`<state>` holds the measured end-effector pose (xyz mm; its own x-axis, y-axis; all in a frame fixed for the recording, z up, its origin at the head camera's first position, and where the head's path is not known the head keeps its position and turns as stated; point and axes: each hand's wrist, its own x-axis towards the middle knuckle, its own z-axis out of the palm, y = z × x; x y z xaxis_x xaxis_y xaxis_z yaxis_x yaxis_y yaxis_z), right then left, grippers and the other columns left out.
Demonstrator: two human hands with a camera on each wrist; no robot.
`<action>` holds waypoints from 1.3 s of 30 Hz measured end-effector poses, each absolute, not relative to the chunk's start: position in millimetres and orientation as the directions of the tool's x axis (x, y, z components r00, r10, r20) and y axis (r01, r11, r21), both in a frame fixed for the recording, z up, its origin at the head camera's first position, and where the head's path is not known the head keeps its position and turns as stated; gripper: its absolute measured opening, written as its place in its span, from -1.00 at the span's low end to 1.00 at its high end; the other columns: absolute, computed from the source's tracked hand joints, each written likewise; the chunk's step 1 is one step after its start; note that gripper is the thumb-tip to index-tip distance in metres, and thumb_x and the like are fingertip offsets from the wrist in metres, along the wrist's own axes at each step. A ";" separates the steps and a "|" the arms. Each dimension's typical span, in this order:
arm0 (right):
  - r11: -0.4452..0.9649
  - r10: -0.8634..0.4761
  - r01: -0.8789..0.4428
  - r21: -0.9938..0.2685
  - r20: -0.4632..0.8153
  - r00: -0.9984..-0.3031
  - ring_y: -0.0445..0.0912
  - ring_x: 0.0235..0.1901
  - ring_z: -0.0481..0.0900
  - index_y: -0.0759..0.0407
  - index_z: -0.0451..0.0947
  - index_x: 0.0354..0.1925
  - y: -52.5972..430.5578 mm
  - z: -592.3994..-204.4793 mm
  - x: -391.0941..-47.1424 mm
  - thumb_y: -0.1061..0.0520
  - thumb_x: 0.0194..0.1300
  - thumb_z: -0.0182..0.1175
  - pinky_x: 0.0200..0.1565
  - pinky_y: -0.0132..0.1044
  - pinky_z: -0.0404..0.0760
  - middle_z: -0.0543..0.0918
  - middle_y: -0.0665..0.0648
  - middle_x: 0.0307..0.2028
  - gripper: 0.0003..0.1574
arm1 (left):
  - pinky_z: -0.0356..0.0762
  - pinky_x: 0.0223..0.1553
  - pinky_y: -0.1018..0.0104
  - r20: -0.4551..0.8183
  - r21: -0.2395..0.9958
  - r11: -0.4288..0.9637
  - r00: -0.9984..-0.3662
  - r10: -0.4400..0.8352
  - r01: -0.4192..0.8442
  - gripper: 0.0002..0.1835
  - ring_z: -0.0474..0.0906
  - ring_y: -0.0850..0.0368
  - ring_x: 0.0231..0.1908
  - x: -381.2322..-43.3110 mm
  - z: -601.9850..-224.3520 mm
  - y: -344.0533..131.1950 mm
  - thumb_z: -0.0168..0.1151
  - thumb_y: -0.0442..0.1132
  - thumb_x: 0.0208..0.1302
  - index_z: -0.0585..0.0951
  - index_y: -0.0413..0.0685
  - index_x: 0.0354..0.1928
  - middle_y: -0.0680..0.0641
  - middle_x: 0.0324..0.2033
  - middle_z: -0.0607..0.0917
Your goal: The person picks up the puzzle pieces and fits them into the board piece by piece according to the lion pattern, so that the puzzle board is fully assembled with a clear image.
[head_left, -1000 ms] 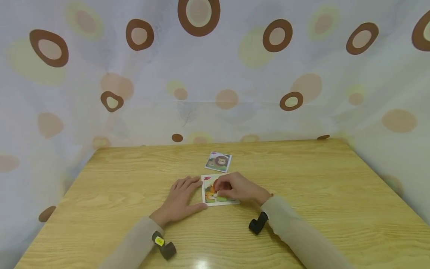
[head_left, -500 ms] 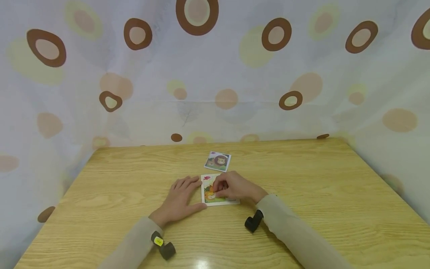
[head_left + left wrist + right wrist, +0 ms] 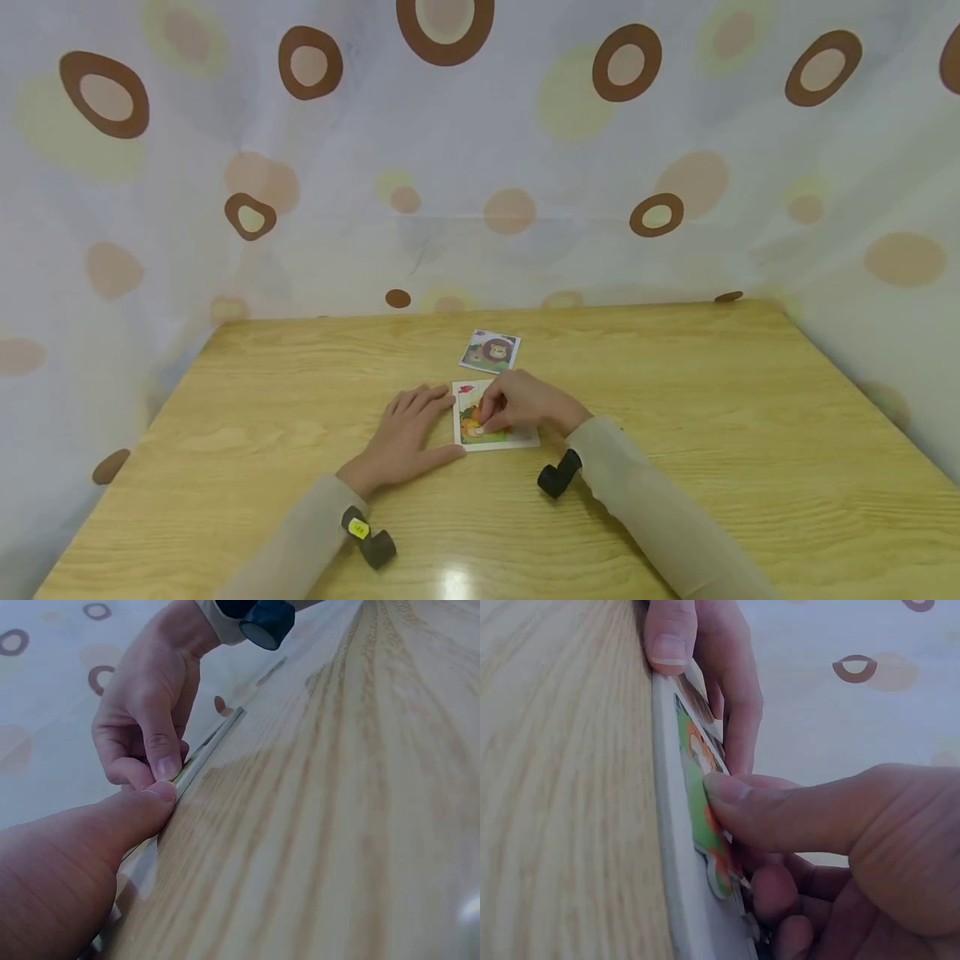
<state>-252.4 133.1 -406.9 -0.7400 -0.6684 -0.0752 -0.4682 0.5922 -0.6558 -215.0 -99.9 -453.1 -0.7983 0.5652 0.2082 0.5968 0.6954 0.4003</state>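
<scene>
A small jigsaw puzzle board (image 3: 501,445) with a white border lies on the table, its left part showing an orange and green picture. My left hand (image 3: 405,437) lies flat beside it, thumb and fingertips at its left edge. My right hand (image 3: 528,402) is over the board, fingers curled. In the right wrist view, its thumb presses a green and orange jigsaw piece (image 3: 697,810), and the other fingers bend in behind. A knob of that piece sticks out over the bare grey tray. The right hand hides much of the board in the head view.
Just behind the board lies a square picture card (image 3: 489,350) with a lion on it. The wooden table (image 3: 690,367) reaches back to a white curtain (image 3: 465,258) with brown and beige spots.
My right hand has shifted a little left over the board, and the green part once visible under its thumb is now mostly covered. The left hand keeps its place. The head view has tilted slightly.
</scene>
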 end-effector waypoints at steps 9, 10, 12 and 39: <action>0.592 -0.698 -0.498 -0.633 -0.094 -0.709 -0.33 -0.51 0.43 0.20 0.66 -0.49 134.6 -402.1 -252.1 0.29 0.14 0.35 -0.38 -0.50 0.49 0.66 -0.01 -0.48 -0.90 | -0.07 0.40 -0.22 0.181 0.422 0.699 -0.809 0.560 0.578 -0.22 0.08 -0.19 0.42 -214.4 -449.2 -98.7 0.20 0.25 0.20 0.38 -0.07 0.34 -0.10 0.39 0.30; 0.595 -0.693 -0.491 -0.636 -0.097 -0.715 -0.33 -0.51 0.43 0.19 0.66 -0.49 134.6 -401.9 -251.6 0.29 0.14 0.35 -0.38 -0.50 0.49 0.66 -0.01 -0.47 -0.91 | -0.07 0.40 -0.21 0.179 0.420 0.700 -0.809 0.561 0.578 -0.21 0.08 -0.19 0.42 -214.6 -449.1 -98.7 0.20 0.25 0.20 0.38 -0.07 0.34 -0.10 0.39 0.30; 0.603 -0.678 -0.476 -0.641 -0.096 -0.729 -0.32 -0.51 0.43 0.18 0.66 -0.49 134.5 -402.0 -250.8 0.29 0.14 0.35 -0.38 -0.49 0.48 0.66 -0.02 -0.48 -0.90 | -0.07 0.40 -0.21 0.180 0.420 0.698 -0.807 0.562 0.580 -0.21 0.08 -0.19 0.42 -214.8 -448.5 -98.7 0.20 0.25 0.20 0.37 -0.08 0.35 -0.10 0.40 0.30; 0.643 -0.672 -0.551 -0.532 -0.047 -0.739 -0.29 -0.53 0.34 0.17 0.52 -0.38 130.0 -401.1 -236.1 0.25 0.26 0.25 -0.45 -0.49 0.36 0.50 -0.03 -0.52 -0.91 | -0.04 0.37 -0.24 0.201 0.395 0.697 -0.797 0.570 0.598 -0.32 0.10 -0.26 0.40 -211.1 -448.1 -94.4 0.18 0.23 0.22 0.44 0.08 0.31 -0.15 0.38 0.32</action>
<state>-236.1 130.0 -401.1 -0.7388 -0.6723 -0.0469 -0.5510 0.6426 -0.5324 -211.1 -94.4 -448.1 -0.7970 0.5696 0.2010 0.5980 0.6972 0.3954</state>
